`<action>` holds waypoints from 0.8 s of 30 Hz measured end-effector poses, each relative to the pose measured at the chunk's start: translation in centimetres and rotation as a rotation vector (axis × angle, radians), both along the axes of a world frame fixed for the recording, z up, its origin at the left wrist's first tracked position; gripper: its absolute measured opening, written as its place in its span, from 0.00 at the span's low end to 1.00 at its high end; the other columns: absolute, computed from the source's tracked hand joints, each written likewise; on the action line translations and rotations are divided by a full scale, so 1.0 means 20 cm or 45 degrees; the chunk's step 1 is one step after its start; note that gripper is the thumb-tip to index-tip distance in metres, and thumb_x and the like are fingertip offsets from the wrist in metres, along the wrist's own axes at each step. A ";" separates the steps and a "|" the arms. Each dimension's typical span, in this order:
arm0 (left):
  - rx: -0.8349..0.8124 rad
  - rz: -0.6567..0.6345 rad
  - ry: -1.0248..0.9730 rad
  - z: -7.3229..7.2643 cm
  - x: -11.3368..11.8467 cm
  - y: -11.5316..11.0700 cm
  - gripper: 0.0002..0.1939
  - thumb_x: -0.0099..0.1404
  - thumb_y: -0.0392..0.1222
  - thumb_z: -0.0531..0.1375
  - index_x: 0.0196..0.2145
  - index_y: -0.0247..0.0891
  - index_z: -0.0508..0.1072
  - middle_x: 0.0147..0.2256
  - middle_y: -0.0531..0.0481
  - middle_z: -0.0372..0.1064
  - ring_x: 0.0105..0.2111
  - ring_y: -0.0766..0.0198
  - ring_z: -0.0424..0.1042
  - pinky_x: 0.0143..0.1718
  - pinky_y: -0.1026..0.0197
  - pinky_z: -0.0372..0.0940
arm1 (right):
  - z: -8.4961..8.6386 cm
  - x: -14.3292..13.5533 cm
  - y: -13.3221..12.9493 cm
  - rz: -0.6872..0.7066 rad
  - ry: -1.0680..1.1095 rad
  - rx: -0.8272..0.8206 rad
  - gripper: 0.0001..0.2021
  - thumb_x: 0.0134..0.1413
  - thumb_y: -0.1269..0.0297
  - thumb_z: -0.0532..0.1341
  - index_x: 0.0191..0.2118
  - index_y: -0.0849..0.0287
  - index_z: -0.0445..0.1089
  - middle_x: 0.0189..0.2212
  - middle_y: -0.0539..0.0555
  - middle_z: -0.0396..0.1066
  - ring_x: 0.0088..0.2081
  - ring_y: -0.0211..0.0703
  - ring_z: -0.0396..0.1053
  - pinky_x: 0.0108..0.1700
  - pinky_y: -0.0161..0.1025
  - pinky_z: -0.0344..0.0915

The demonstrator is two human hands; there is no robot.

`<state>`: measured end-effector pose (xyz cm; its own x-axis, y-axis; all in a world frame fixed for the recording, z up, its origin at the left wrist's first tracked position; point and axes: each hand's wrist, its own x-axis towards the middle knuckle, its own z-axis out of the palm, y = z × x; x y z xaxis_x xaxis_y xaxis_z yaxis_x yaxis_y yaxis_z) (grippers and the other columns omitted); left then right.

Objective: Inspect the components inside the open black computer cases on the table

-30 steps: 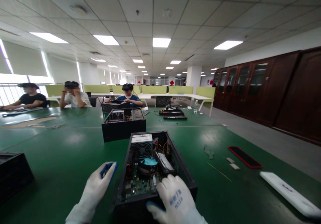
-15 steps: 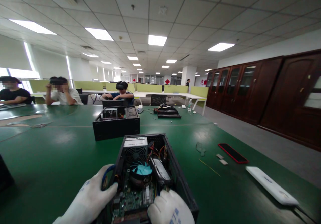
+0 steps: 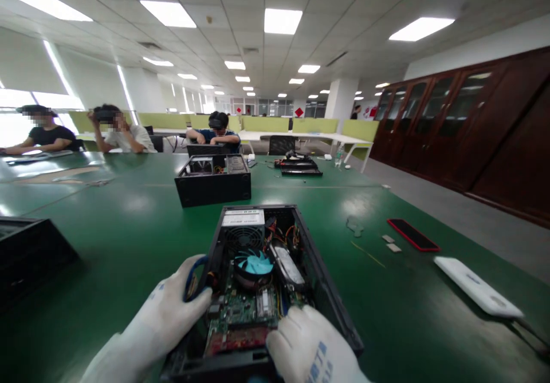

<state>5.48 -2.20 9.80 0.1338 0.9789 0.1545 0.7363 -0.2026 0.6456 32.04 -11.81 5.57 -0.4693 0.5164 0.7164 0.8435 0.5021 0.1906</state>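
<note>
A black computer case [image 3: 339, 300] lies open-side up on the green table in front of me. In it are a fan [image 3: 254, 261] with light-blue blades, a silver drive [image 3: 287, 265] and a green circuit board [image 3: 236, 310]. My left hand [image 3: 174, 303], in a white glove, is at the case's left wall, with thumb and fingers curled round a bent blue cable [image 3: 192, 280]. My right hand [image 3: 311, 340], gloved too, reaches over the near right part of the case, its fingers closed below the drive. What those fingertips grip is hidden.
A second open case [image 3: 212, 188] stands farther back, and a dark case [image 3: 32, 257] is at the left. On the right lie a red-edged phone [image 3: 413, 235], a white power bank [image 3: 478, 287] and small grey pieces [image 3: 393, 248]. Several people sit across the table.
The view has tilted down and shifted left, so the dark case at the left shows more. Both hands keep nearly the same places on the open case.
</note>
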 end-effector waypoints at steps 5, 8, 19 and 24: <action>0.007 0.019 0.050 0.06 0.03 -0.08 0.26 0.58 0.48 0.59 0.55 0.45 0.69 0.43 0.51 0.78 0.42 0.54 0.77 0.44 0.58 0.69 | 0.17 0.03 -0.13 0.108 0.042 -0.173 0.20 0.60 0.44 0.59 0.47 0.54 0.73 0.42 0.58 0.78 0.45 0.53 0.74 0.50 0.50 0.68; 0.002 0.006 0.072 0.09 0.04 -0.09 0.26 0.59 0.48 0.59 0.55 0.43 0.69 0.42 0.49 0.78 0.42 0.53 0.78 0.43 0.58 0.69 | 0.31 0.07 -0.14 0.140 -0.034 -0.425 0.21 0.60 0.43 0.60 0.49 0.53 0.73 0.44 0.56 0.77 0.45 0.51 0.74 0.49 0.48 0.69; 0.091 0.008 0.161 0.12 0.06 -0.11 0.26 0.60 0.48 0.59 0.56 0.43 0.70 0.45 0.49 0.77 0.44 0.53 0.77 0.47 0.57 0.69 | 0.51 0.14 0.39 -0.025 -0.444 -0.800 0.23 0.61 0.43 0.60 0.46 0.61 0.73 0.38 0.59 0.74 0.41 0.49 0.72 0.44 0.43 0.64; 0.073 0.005 0.136 0.11 0.05 -0.11 0.25 0.60 0.48 0.59 0.55 0.44 0.70 0.45 0.50 0.77 0.43 0.54 0.77 0.46 0.58 0.69 | 0.45 -0.06 0.57 -0.052 -0.628 -0.865 0.25 0.55 0.45 0.65 0.46 0.63 0.73 0.39 0.60 0.76 0.42 0.51 0.75 0.43 0.42 0.65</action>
